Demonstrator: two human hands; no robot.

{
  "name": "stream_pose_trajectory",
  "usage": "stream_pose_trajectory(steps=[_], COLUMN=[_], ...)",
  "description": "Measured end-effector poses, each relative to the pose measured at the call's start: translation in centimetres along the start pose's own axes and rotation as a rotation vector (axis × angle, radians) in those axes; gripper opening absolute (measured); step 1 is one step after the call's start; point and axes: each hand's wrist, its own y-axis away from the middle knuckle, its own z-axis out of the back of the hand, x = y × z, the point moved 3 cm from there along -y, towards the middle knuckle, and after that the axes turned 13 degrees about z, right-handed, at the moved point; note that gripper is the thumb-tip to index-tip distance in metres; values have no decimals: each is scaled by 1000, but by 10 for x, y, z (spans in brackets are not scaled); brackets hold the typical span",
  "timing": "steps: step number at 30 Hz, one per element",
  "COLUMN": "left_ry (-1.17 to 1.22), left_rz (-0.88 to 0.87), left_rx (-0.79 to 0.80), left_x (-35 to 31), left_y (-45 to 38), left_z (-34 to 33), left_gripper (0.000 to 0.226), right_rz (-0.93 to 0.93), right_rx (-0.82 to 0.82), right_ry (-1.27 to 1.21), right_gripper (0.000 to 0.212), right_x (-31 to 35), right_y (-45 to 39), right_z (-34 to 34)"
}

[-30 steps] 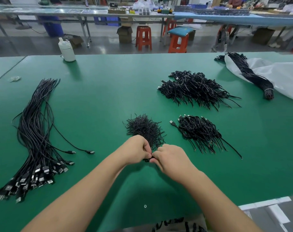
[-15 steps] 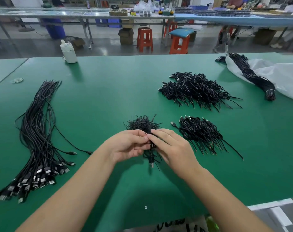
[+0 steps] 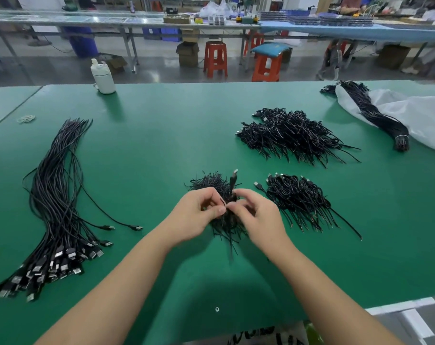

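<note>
A green table (image 3: 161, 145) is seen filling most of the frame, backed along the top by a workshop floor with long benches (image 3: 136, 21) and red stools (image 3: 215, 58); a white bottle (image 3: 103, 75) is set at the upper left. At the centre of the frame, over a pile of short black ties (image 3: 206, 181), a folded cable (image 3: 232, 186) is held between the left hand (image 3: 196, 215) and the right hand (image 3: 258, 217), with the curled fingers and thumb of each pinched on it. Its long axis is set roughly bottom-to-top in the frame, and its plug (image 3: 234, 173) is pointed toward the top edge.
</note>
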Motion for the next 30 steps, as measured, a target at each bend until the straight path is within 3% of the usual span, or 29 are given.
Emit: stream_pose_trajectory(steps=[3,6,9,13,15,18,20,25,28,30], left_ry=[-222,-256,-268,-199,-108,84,146,203,12,-176], left_rz=[-99,-172,-180,-71,94,304,337,301,171,3], left_rx=[-159,-272,-343,-379,-348,-219,-173,-182,-241,-333], left_x=[-5,-8,-8,-6,0,10,13,13,7,-3], left_y=[3,8,10,8,3,-2,-1,0,3,9], left_z=[-6,-11,-14,-13,-10,-9,-8,-9,-9,-7], left_gripper=[24,18,10,14,16,14,14,14,16,17], right_rz=[-174,-302,-332,-322,-237,39,131,50,-36,-79], right_rx=[-40,-80,-82,0,74,135,157,173,123,109], right_ry=[-222,-488,-527,-587,-462,31,86,-20,-46,-81], right_gripper=[23,11,3,18,27,30,34,29,12,15], right_x=[-4,-4,-6,-5,-6,-4,-2,-6,-8,-8], right_y=[-3,-5,-6,-6,-5,-3,0,0,-3,-3], right_z=[-2,-6,-11,-14,-12,-4,-2,-7,-6,-7])
